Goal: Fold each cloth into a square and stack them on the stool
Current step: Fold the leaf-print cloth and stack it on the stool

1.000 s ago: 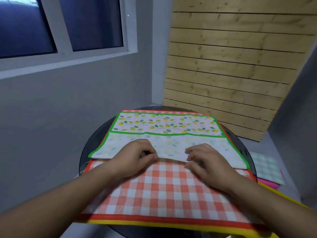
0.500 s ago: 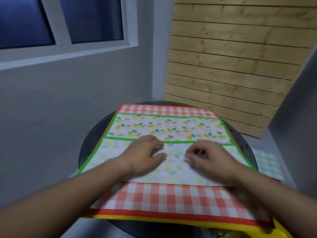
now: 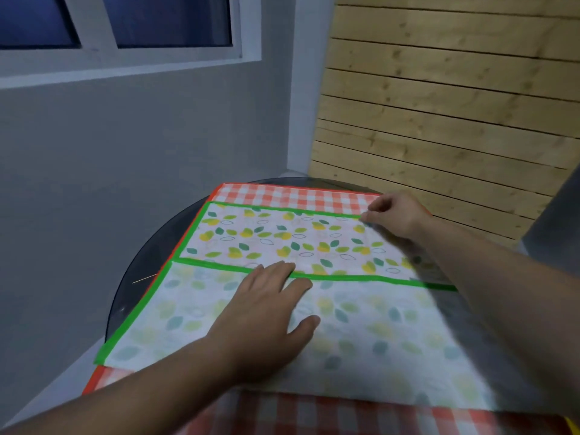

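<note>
Fingers (image 3: 270,274) of the left hand (image 3: 266,318) lie straight and flat on the turned-over flap of the leaf-print cloth (image 3: 282,237) at frame centre, likely pinning the fold so it cannot slide. At upper right, the right hand (image 3: 398,215) has its fingers curled, pinching that cloth's far green-bordered edge, seemingly to tug it square. It lies half-folded atop a red-checked cloth (image 3: 292,196) on the round dark tabletop (image 3: 157,262). Count: two hands, two cloths for certain, plus a yellow sliver (image 3: 573,424) at lower right, perhaps a third. No stool is identifiable.
</note>
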A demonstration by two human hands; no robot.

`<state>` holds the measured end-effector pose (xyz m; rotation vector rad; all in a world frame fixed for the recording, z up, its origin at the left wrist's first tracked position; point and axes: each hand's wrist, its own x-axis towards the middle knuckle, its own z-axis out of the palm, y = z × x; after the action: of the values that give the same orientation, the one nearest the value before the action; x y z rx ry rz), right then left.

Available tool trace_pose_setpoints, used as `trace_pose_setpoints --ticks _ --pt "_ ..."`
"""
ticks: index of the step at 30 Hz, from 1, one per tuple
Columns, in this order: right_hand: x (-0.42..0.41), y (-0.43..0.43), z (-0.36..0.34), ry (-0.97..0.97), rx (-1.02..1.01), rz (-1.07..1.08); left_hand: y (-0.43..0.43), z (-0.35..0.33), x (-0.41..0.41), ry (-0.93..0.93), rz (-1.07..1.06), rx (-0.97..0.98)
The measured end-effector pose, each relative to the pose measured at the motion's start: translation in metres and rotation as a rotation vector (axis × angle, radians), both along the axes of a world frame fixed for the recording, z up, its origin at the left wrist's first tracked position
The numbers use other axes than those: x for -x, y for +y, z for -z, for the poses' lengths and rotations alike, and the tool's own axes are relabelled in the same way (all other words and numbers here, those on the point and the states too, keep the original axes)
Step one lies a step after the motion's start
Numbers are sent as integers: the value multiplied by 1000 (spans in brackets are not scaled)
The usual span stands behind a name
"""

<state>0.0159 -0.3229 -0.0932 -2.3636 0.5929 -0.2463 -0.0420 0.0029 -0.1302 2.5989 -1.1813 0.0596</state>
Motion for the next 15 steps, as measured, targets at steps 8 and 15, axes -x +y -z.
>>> trace_pose_setpoints --ticks 8,15 --pt "3 -1 -18 -25 75 -78 0 2 -2 -13 10 12" --pt "46 23 -62 -133 185 -101 1 -6 3 -90 27 -56"
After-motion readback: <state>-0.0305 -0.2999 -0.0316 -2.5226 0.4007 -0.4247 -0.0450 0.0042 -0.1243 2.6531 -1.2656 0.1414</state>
